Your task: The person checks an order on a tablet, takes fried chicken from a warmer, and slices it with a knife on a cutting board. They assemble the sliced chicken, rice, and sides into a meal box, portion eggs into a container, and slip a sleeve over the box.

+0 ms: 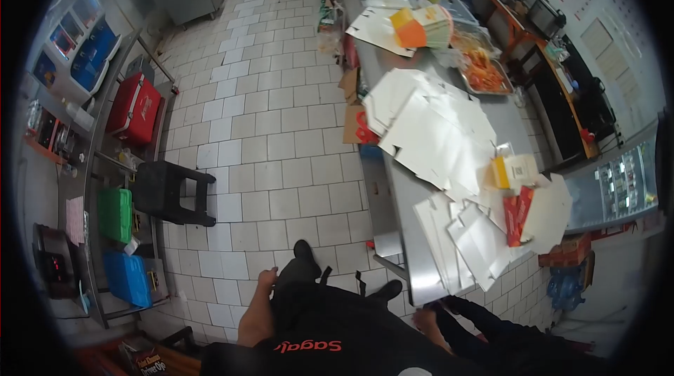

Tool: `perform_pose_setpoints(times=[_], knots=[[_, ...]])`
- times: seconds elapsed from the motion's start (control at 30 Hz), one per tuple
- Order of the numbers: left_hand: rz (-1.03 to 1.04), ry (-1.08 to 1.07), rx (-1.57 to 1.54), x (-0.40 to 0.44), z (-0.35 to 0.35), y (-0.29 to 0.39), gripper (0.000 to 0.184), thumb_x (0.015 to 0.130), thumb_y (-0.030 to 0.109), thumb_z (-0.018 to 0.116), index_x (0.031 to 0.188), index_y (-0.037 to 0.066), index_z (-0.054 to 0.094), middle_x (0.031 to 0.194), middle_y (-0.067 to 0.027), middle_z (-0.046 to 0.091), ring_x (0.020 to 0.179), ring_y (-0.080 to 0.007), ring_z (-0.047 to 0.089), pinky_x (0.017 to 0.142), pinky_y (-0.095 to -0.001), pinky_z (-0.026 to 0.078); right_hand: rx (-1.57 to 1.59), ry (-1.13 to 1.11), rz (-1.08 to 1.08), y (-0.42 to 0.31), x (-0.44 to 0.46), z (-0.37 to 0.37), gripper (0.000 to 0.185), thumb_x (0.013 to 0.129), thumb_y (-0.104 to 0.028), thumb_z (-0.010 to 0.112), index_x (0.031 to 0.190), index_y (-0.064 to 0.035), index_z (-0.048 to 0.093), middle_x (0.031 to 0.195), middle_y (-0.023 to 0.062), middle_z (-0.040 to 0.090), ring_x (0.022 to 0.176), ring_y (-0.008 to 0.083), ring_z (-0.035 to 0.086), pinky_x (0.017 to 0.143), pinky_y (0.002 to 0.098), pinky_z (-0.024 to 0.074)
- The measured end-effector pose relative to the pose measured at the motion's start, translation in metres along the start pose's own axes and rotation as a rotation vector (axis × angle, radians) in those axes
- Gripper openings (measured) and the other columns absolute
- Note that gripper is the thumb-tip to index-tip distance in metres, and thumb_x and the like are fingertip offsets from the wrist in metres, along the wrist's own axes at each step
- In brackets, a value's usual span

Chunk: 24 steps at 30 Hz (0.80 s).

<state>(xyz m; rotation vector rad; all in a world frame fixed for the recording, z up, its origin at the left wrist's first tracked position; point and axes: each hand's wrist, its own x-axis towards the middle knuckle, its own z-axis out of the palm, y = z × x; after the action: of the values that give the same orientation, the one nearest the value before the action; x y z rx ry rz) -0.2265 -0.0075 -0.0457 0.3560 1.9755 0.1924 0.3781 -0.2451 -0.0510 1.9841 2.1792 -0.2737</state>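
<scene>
My left hand (268, 278) hangs beside my dark trouser leg above the tiled floor. Its fingers look loosely curled, and nothing shows in them. Low by the near end of the steel table (425, 274) is my right hand (424, 319), its fingers blurred and mostly hidden. Closest to it on the tabletop lie flat white cardboard sheets (439, 239). Beyond them spreads a larger pile of white cut cardboard (435, 127), with a red and yellow carton (518, 216) at its right side.
A black step stool (165, 190) stands on the left, near a red cooler (135, 109) on a shelf. Farther along the table are a tray of orange food (484, 74) and orange-and-white cartons (421, 27). Another person's dark clothing (498, 330) shows at lower right.
</scene>
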Motion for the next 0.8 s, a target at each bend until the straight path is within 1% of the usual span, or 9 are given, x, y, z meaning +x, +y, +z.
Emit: perform_pose_setpoints(times=[0.1,0.2,0.33,0.43,0.53,0.6,0.67,0.7,0.8], knots=[[0.018,-0.044,-0.08,0.041,-0.071,0.027,0.044,0.088,0.037,0.063,0.106,-0.003,0.056,0.087,-0.0125,0.064,0.07,-0.0213,0.062,0.057,-0.0367,0.051,0.203,-0.204,0.196,-0.037,0.045,-0.048,0.02,0.088,-0.031,0.058,0.087,-0.0112,0.058,0.076,0.0049,0.06,0.065,0.019,0.059,0.057,0.0381,0.0495],[0.088,0.022,-0.252,0.038,-0.134,0.11,0.042,0.088,0.035,0.063,0.107,-0.001,0.056,0.086,-0.0113,0.063,0.069,-0.0195,0.062,0.056,-0.0348,0.05,0.399,-0.339,0.334,-0.086,0.123,-0.074,0.025,0.086,-0.033,0.06,0.088,-0.0082,0.062,0.078,0.007,0.063,0.068,0.0205,0.062,0.059,0.0384,0.0507],[0.147,0.035,-0.377,0.094,-0.17,0.183,0.041,0.088,0.035,0.063,0.111,0.002,0.054,0.084,-0.0099,0.061,0.069,-0.0187,0.062,0.055,-0.0331,0.049,0.737,-0.468,0.589,-0.167,0.256,-0.083,0.032,0.082,-0.036,0.064,0.09,-0.0044,0.066,0.08,0.0098,0.067,0.071,0.0225,0.065,0.062,0.0387,0.0525],[0.061,-0.028,-0.328,0.158,-0.169,0.213,0.039,0.089,0.036,0.062,0.113,0.006,0.053,0.087,-0.0086,0.061,0.07,-0.0198,0.062,0.058,-0.0363,0.049,0.923,-0.513,0.702,-0.202,0.368,-0.09,0.038,0.08,-0.038,0.066,0.091,-0.0014,0.07,0.082,0.0119,0.071,0.074,0.024,0.068,0.065,0.039,0.0537],[0.031,-0.167,-0.35,0.174,-0.163,0.271,0.043,0.09,0.038,0.062,0.117,0.006,0.052,0.091,-0.0109,0.063,0.074,-0.0242,0.064,0.063,-0.0398,0.051,0.955,-0.509,0.598,-0.222,0.489,-0.132,0.038,0.08,-0.036,0.065,0.082,0.0015,0.072,0.078,0.0153,0.071,0.071,0.0252,0.07,0.068,0.0381,0.0556],[0.06,-0.138,-0.266,0.176,-0.165,0.314,0.049,0.09,0.039,0.062,0.121,0.004,0.05,0.102,-0.015,0.065,0.083,-0.0276,0.065,0.068,-0.04,0.052,0.87,-0.457,0.591,-0.244,0.579,-0.199,0.037,0.079,-0.035,0.067,0.083,0.0014,0.072,0.08,0.0167,0.071,0.071,0.0283,0.07,0.069,0.038,0.0553],[0.021,-0.119,-0.358,0.187,-0.186,0.337,0.051,0.09,0.039,0.062,0.124,0.003,0.049,0.107,-0.0164,0.064,0.086,-0.0285,0.065,0.069,-0.0404,0.052,0.757,-0.697,0.619,-0.247,0.665,-0.195,0.037,0.073,-0.038,0.075,0.09,-0.0047,0.074,0.087,0.0127,0.072,0.086,0.0242,0.069,0.076,0.0344,0.0525],[0.009,-0.109,-0.466,0.201,-0.191,0.355,0.054,0.09,0.04,0.061,0.126,0.002,0.048,0.112,-0.0178,0.063,0.09,-0.0293,0.065,0.071,-0.0408,0.052,0.751,-0.684,0.605,-0.244,0.715,-0.188,0.037,0.073,-0.038,0.075,0.09,-0.0047,0.074,0.087,0.0127,0.072,0.086,0.0242,0.069,0.076,0.0344,0.0525],[-0.164,0.065,-0.866,0.222,-0.218,0.401,0.058,0.091,0.039,0.055,0.134,0.002,0.044,0.117,-0.0186,0.059,0.089,-0.0298,0.064,0.072,-0.0426,0.052,0.451,-0.441,0.067,-0.252,0.871,-0.183,0.04,0.077,-0.043,0.064,0.082,-0.0036,0.073,0.084,0.0136,0.072,0.082,0.0258,0.07,0.075,0.0386,0.0535]])
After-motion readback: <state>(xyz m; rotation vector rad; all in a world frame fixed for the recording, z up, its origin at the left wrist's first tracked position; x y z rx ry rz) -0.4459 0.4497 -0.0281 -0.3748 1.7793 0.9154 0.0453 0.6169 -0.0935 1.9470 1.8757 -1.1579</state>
